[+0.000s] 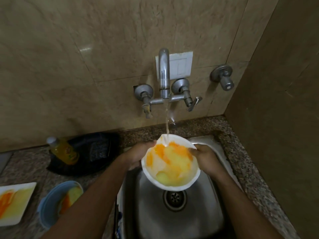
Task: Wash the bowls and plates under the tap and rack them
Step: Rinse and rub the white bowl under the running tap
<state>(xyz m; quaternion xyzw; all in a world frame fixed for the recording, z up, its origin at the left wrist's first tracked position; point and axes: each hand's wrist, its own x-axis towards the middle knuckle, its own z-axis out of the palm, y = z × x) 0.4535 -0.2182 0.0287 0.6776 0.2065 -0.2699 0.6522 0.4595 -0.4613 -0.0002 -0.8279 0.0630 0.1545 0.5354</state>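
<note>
Both hands gripped a white bowl over the sink, left hand and right hand on opposite rims, under water running from the tap. A blue bowl and white plate sat at the bench's left edge.

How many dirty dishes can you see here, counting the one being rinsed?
3. A white bowl held over the sink under the running water, a blue bowl on the counter to its left, and a white square plate at the far left edge. Others may lie out of view.
</note>
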